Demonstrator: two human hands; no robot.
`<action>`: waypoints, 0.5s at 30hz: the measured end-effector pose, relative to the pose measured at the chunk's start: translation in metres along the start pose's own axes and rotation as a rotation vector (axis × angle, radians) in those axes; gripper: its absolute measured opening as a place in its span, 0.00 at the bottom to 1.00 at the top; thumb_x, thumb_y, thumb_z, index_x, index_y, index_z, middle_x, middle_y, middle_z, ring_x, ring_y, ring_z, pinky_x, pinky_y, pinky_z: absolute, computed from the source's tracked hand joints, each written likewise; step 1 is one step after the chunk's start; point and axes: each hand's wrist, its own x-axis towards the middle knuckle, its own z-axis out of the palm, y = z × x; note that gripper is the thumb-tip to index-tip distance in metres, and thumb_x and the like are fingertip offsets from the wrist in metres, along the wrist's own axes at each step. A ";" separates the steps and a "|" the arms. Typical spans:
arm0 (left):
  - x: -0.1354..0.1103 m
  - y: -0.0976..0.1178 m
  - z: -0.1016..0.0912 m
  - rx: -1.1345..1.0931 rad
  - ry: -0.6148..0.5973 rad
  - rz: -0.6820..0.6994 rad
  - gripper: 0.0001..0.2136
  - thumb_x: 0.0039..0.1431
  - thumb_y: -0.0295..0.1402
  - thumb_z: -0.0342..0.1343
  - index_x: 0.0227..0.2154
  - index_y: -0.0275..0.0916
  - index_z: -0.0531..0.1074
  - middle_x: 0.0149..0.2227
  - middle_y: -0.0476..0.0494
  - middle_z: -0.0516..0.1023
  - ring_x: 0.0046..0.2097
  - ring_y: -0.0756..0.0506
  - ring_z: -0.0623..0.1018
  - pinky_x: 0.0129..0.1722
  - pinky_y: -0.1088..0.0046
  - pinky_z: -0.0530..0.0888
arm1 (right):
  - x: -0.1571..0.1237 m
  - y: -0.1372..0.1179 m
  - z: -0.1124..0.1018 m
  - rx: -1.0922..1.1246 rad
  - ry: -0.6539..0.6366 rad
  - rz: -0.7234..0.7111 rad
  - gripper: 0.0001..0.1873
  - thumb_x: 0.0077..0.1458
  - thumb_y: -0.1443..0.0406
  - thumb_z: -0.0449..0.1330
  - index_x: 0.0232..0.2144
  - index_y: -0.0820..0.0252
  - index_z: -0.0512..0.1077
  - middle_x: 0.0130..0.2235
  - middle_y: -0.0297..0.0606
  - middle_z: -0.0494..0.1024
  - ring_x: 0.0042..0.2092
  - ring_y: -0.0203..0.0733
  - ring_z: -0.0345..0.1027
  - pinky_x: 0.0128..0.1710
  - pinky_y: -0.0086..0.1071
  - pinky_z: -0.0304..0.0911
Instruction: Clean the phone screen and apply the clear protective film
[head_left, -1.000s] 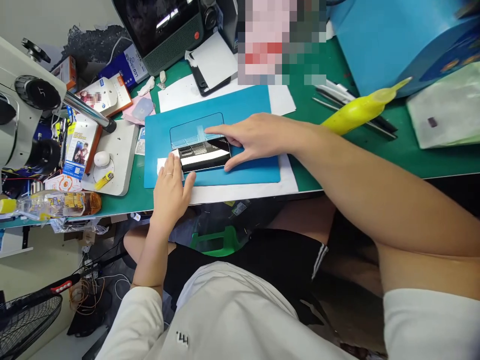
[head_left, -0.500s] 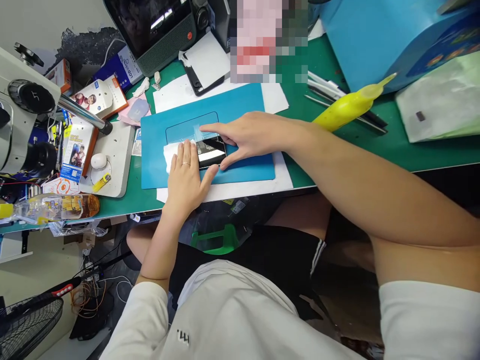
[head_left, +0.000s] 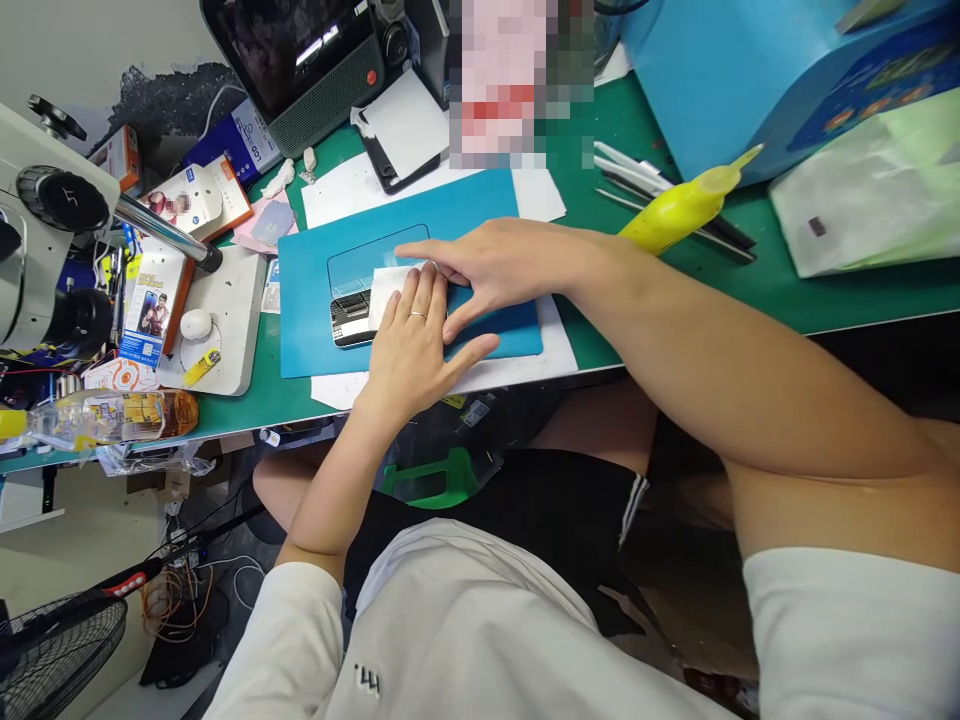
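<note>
From where I stand, the left hand (head_left: 412,350) lies flat and open, its fingers close together and its thumb spread out toward the right. Its fingers, one with a ring, rest on a folded white wipe (head_left: 382,290), which covers the right part of a smartphone (head_left: 349,320). The phone lies screen up on a blue mat (head_left: 304,350), its shiny left end bare and reflecting light. The right hand (head_left: 461,270) comes in from the other side, index finger stretched out and thumb well apart from it — the two spread around the phone's right end. I see nothing pinched between them; the other fingers are tucked out of sight, so I cannot tell about those. The index fingertip reaches a clear sheet (head_left: 375,252) with a thin dark outline, lying along the phone's far side; whether it presses down is too small to make out.

White paper (head_left: 562,345) sticks out beneath the mat on the green bench. To the right lies a yellow squeeze bottle (head_left: 671,215), partly behind the right forearm — to the left, a yellow lighter (head_left: 202,367) rests on the microscope base (head_left: 244,350).
</note>
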 end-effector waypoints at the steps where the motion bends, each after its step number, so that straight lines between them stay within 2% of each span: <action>1: -0.003 0.001 0.001 -0.002 0.009 0.010 0.48 0.79 0.64 0.42 0.83 0.27 0.50 0.85 0.27 0.48 0.87 0.31 0.46 0.85 0.45 0.51 | -0.001 -0.001 -0.001 0.008 -0.005 0.004 0.63 0.59 0.35 0.66 0.83 0.62 0.55 0.43 0.47 0.85 0.37 0.52 0.73 0.37 0.39 0.58; 5: -0.018 0.008 0.008 0.004 0.036 0.045 0.45 0.80 0.63 0.44 0.82 0.30 0.53 0.85 0.26 0.51 0.87 0.32 0.48 0.85 0.45 0.52 | 0.000 0.000 -0.001 0.054 -0.010 0.027 0.63 0.62 0.29 0.57 0.82 0.65 0.57 0.44 0.50 0.85 0.37 0.52 0.71 0.38 0.40 0.58; 9: -0.037 0.008 0.012 0.011 0.037 0.069 0.46 0.80 0.63 0.43 0.82 0.28 0.53 0.85 0.24 0.50 0.87 0.33 0.48 0.85 0.46 0.53 | 0.000 0.007 0.004 0.102 0.029 0.021 0.62 0.65 0.23 0.41 0.82 0.57 0.59 0.48 0.51 0.87 0.39 0.53 0.72 0.38 0.40 0.57; 12: -0.054 -0.005 0.009 -0.027 0.016 0.072 0.48 0.79 0.65 0.39 0.83 0.28 0.50 0.85 0.25 0.47 0.87 0.33 0.46 0.85 0.46 0.51 | -0.001 0.008 0.003 0.113 0.019 0.029 0.64 0.66 0.23 0.33 0.82 0.58 0.58 0.53 0.55 0.87 0.42 0.54 0.72 0.41 0.41 0.58; 15: -0.070 -0.026 0.005 -0.067 0.002 0.041 0.49 0.79 0.66 0.35 0.83 0.26 0.47 0.86 0.23 0.44 0.87 0.31 0.43 0.85 0.44 0.49 | -0.003 0.006 0.001 0.117 -0.008 0.044 0.65 0.66 0.23 0.32 0.82 0.61 0.58 0.53 0.57 0.86 0.42 0.55 0.71 0.41 0.42 0.57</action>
